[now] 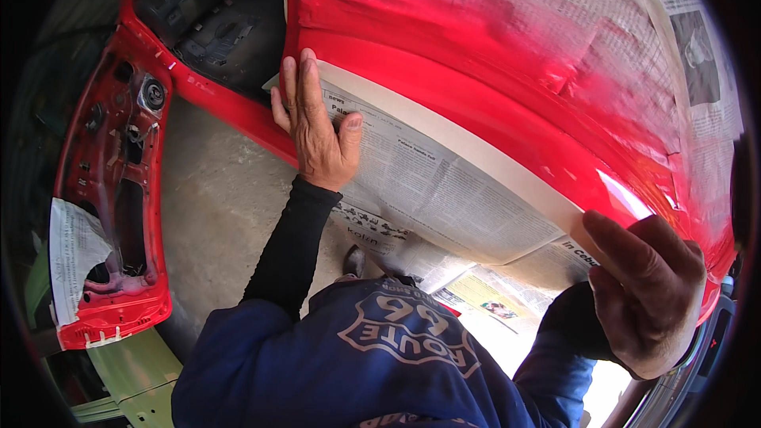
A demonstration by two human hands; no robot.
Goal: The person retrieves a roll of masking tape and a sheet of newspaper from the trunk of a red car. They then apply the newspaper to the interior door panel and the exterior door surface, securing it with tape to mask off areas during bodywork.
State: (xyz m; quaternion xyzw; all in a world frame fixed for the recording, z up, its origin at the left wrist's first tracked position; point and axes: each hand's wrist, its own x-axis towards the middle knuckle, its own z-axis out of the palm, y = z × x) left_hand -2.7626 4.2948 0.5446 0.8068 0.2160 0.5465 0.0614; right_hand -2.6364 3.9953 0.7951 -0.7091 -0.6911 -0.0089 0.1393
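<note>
A sheet of newspaper (432, 178) hangs along the side of a red car panel (507, 111). A pale strip, like masking tape (507, 172), runs along its upper edge. My left hand (317, 131) lies flat on the sheet's left end by the door opening, fingers stretched and thumb apart. At the other end, my right hand (650, 293) has its fingers bent, with the index fingertip at the strip. Its thumb side seems to grip the paper edge; the exact contact is partly hidden.
More newspaper (701, 47) covers the car's upper surface. At left stands an open red door (154, 222) with paper on it. Further newspaper (495, 301) hangs or lies low near my body. A pale green car panel (131, 372) is at lower left, above the concrete floor (222, 190).
</note>
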